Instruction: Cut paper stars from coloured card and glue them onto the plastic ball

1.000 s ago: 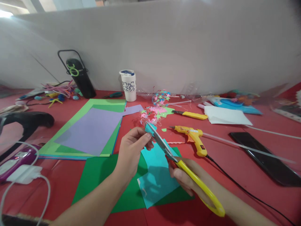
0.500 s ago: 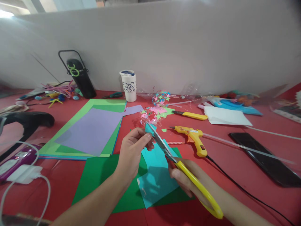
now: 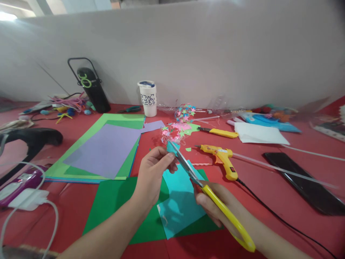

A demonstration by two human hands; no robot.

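My left hand [image 3: 155,169] pinches a small piece of turquoise paper [image 3: 172,147] between thumb and fingers. Wrapped round the handle of yellow-handled scissors [image 3: 185,165], my right hand [image 3: 212,203] points the blades up and to the left. The blade tips lie at the turquoise piece, close to my left thumb; whether they are cutting into it I cannot tell. Below the hands, larger turquoise paper [image 3: 182,212] with a cut upper edge rests on a dark green sheet [image 3: 115,208]. Part of it is hidden by my right hand and the scissors.
On the right lie a yellow glue gun [image 3: 222,158] with its cord, a yellow craft knife [image 3: 222,133] and a black phone [image 3: 302,181]. Stacked coloured paper [image 3: 102,151] is at left. Behind stand a white cup [image 3: 148,100] and a black bottle [image 3: 94,91]. Star confetti [image 3: 172,133] lies ahead.
Almost nothing differs. The turquoise piece has turned very slightly at the scissor tips, while both hands keep their place and hold.
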